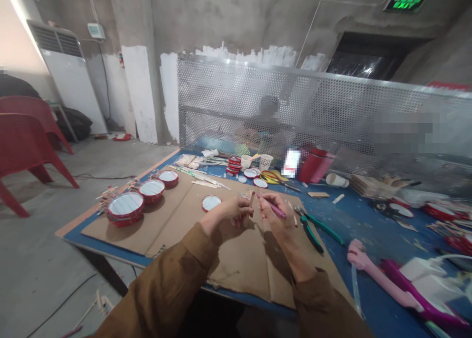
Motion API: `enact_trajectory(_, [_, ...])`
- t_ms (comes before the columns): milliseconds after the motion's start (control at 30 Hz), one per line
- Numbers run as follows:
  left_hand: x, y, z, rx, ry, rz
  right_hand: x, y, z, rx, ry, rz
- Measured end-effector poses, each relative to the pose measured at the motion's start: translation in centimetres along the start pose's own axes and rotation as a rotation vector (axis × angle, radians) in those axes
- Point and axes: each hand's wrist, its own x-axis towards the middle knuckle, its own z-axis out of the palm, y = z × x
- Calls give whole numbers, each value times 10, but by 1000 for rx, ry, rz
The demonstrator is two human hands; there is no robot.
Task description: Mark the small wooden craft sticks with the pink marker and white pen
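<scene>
My left hand (233, 212) is closed in a pinch on a small, thin wooden strip (252, 199) standing upright above the cardboard sheet (206, 239). My right hand (280, 224) is wrapped round a purple pen-like tool (276, 210); its tip points at the strip, but its exact kind is unclear. Just behind my left hand lies a small red-rimmed drum (211, 203) with a pale top. Pliers with green handles (311, 234) rest open to the right of my right hand.
Several red-rimmed drums (125, 206) stand along the sheet's left side. Scissors with yellow handles (270, 176), paper cups (266, 162), a phone (291, 163) and a red bottle (312, 165) line the back. A pink glue gun (383, 276) lies at right. Behind stands a perforated metal screen (228, 102).
</scene>
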Motion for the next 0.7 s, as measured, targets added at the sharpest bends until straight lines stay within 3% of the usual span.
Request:
enact_trajectory(267, [1, -1, 0, -1, 1, 1, -1, -4, -1, -27, -82, -29])
enact_trajectory(467, [1, 0, 0, -3, -18, 10, 0, -1, 0, 13, -6, -16])
enact_trajectory(700, [0, -1, -1, 1, -9, -3, 0, 1, 1, 19, -56, 1])
